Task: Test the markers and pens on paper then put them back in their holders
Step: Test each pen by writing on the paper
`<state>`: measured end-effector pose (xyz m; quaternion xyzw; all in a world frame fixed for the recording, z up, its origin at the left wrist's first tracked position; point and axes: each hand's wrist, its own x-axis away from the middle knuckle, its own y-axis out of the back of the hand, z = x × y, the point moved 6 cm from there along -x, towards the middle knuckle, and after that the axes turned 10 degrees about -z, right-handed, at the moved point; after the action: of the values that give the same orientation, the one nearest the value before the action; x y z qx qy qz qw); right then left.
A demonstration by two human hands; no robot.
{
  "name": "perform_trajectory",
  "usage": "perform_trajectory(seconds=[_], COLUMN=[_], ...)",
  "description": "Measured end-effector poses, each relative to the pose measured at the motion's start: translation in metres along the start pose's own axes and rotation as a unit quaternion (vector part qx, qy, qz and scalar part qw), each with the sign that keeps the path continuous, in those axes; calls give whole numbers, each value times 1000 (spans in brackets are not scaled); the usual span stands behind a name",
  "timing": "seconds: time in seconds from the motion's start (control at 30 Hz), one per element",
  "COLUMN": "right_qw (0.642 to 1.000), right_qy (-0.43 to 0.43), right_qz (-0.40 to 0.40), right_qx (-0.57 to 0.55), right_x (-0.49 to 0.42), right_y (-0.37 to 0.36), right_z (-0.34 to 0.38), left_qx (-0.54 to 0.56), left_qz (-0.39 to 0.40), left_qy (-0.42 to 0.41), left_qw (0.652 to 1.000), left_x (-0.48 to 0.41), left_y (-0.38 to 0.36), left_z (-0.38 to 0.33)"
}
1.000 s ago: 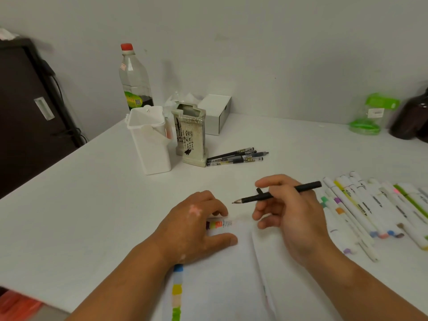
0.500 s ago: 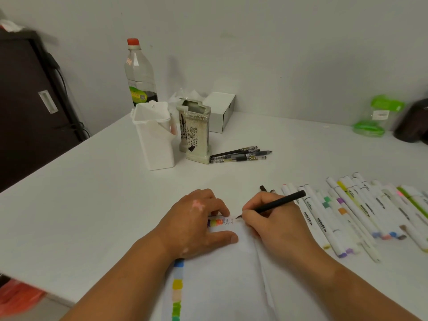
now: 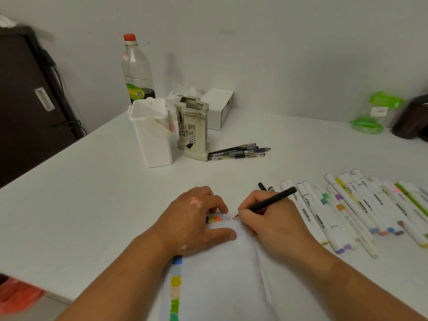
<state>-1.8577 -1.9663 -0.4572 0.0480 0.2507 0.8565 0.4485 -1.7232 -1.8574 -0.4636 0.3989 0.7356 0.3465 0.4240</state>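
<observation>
Compared with a second ago, the right hand (image 3: 275, 218) has come down from above the table. The black pen (image 3: 271, 201), then held level in the air, now has its tip on the paper (image 3: 222, 274). A short black scribble (image 3: 226, 218) has grown a little since half a second ago, and the tip sits at its right end. The left hand (image 3: 196, 218) has stayed in place.

The scribble lies close to the paper's far edge, just right of a few colour patches. A strip of colour swatches (image 3: 175, 290) runs down the sheet's left edge. A row of white markers (image 3: 347, 205) lies just right of the writing hand. Bare white table (image 3: 92, 205) spreads to the left, up to its slanting near edge. Further back stand a white plastic holder (image 3: 154, 135) and a ceramic holder (image 3: 193, 130) side by side, with loose pens (image 3: 236, 152) lying beside the ceramic one.

The right hand grips the pen near its tip with curled fingers, the barrel slanting up and to the right, the heel of the hand on the sheet. The left hand rests palm down on the paper, fingers gently bent, thumb stretched rightward, holding nothing.
</observation>
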Motion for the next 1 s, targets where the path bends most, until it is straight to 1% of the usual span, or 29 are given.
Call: perform_trajectory(seconds=[0.37,0.5,0.6,0.7,0.8,0.83,0.93,1.0], right_qw=[1000,999,999,999,999,999,998,994], right_qy=[5,3,4,8,9,8,3,-15], right_qz=[-2,-19,-9,-27,-18,-21,-62,-67], right_qx=[22,29,30,35,38,32,-16,-85], right_x=[0,-1,0,0,0,0,-1,-3], right_y=[1,3,2,4,3,4,11,15], right_z=[0,-1,0,1,1,1,1,1], left_qx=[-1,-4,-5,-3,-4,-4,8,64], left_qz=[8,14,18,18,17,19,8,-30], left_qy=[3,7,9,13,13,12,21,52], left_qw=[1000,1000,1000,1000,1000,1000,1000,996], left_x=[0,0,0,0,0,0,1,1], left_y=[-1,-1,-1,-1,-1,0,2,9], left_z=[0,0,0,0,0,-1,-1,0])
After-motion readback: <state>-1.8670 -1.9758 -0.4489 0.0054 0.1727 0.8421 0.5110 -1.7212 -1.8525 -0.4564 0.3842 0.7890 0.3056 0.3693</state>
